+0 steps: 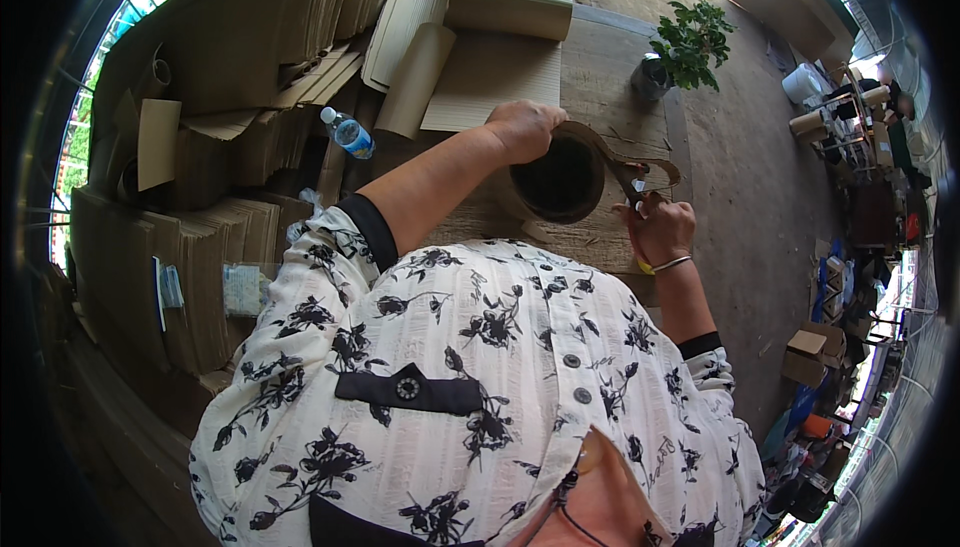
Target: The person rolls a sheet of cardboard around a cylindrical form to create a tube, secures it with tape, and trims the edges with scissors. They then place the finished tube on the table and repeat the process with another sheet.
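Note:
A round, upright brown cylinder with a dark inside [556, 178], apparently rolled cardboard, stands on the wooden work surface [619, 104] in front of me. The fingers of my left hand [525, 131] pinch its upper rim at the far left side. From the rim a narrow brown strip [616, 160] curls off to the right and loops near my other hand. My right hand [664, 228] is closed around a small tool with red and yellow parts, mostly hidden by the fingers; its kind cannot be told. The tool's upper end is close to the strip.
Corrugated cardboard sheets [499, 74], partly rolled, lie beyond my left hand. A plastic water bottle [349, 134] and stacked cardboard [217, 247] are at left. A potted leafy plant [652, 75] stands at the far right. Cardboard boxes [806, 355] and clutter line the right side.

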Demonstrator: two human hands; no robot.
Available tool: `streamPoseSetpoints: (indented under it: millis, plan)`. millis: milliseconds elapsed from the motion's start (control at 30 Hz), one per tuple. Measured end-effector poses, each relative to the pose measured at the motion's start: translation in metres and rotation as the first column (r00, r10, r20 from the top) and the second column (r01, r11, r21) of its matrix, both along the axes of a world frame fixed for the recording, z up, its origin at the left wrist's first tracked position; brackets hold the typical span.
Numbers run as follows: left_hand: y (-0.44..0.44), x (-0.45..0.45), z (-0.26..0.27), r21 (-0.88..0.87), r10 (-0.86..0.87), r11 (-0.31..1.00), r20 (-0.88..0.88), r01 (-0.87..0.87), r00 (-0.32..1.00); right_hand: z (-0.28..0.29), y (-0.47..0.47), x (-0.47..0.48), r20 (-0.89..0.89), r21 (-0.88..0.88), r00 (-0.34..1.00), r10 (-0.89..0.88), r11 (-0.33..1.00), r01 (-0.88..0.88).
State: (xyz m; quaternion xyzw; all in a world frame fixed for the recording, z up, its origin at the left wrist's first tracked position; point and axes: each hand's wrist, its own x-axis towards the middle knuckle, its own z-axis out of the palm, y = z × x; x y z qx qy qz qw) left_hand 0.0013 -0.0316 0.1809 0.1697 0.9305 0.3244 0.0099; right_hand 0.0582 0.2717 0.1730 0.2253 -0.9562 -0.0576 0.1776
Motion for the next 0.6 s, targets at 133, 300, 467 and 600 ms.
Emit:
streamPoseSetpoints:
  millis: [133, 300, 467, 600]
  plan:
    - [-0.008, 0.007, -0.016, 0.270, -0.039, 0.962, -0.026, 0.045, 0.999, 0.002, 0.002, 0.003, 0.014, -0.004, 1.000, -0.025, 1.000, 0.025]
    - [-0.008, 0.002, -0.024, 0.385, -0.125, 0.918, 0.065, 0.091, 0.990, 0.005, -0.009, -0.002, -0.157, -0.138, 0.985, 0.066, 0.986, -0.089]
    - [-0.006, -0.003, -0.022, 0.392, -0.121, 0.915, 0.053, 0.091, 0.991, 0.014, -0.004, 0.000, -0.052, 0.009, 0.998, 0.039, 0.999, -0.039]
    - [-0.007, 0.013, -0.027, 0.419, 0.001, 0.907, 0.123, -0.053, 0.992, 0.018, 0.005, -0.003, -0.096, -0.058, 0.992, 0.087, 0.994, -0.093]
